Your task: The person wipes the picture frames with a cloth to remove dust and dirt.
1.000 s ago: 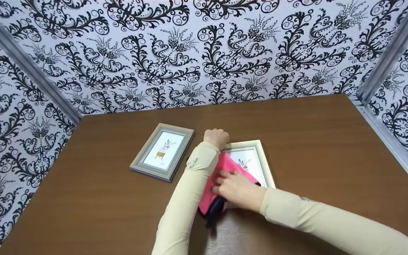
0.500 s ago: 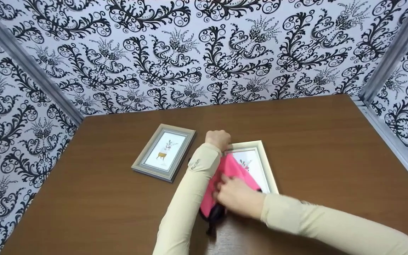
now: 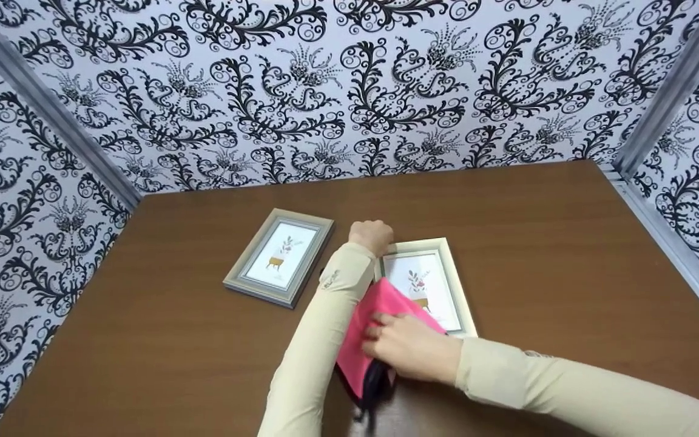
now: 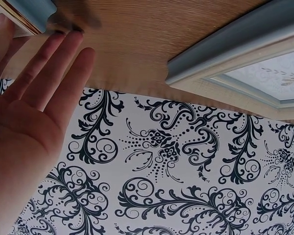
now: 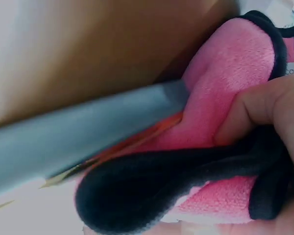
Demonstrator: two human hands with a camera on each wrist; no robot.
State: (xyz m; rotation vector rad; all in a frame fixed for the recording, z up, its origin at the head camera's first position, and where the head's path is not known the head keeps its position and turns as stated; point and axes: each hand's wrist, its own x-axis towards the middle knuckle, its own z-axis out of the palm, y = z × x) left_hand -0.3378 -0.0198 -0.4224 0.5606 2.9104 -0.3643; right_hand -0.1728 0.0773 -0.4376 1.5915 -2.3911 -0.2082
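Observation:
The left hand (image 3: 372,235) holds the far-left corner of a cream picture frame (image 3: 460,285); in the left wrist view, that hand (image 4: 34,103) has its thumb at the frame corner (image 4: 32,12) and its other fingers fairly straight. A pink cloth with black edging (image 3: 355,346) covers the frame's left side and near-left part. The right hand (image 3: 413,347) grips this cloth. Up close in the right wrist view, the fingers of the right hand (image 5: 279,107) are curled on the fluffy pink cloth (image 5: 230,58), which wraps the blue-grey frame edge (image 5: 88,127).
A second picture frame (image 3: 234,280) lies to the left on the brown table (image 3: 161,340); the left wrist view shows it too (image 4: 210,58). Black-and-white patterned walls (image 3: 301,79) with grey metal posts (image 3: 668,91) stand behind and at the sides.
The right hand has moved slightly toward the near edge with the cloth, uncovering more of the framed picture. The left hand has stayed at the frame's corner.

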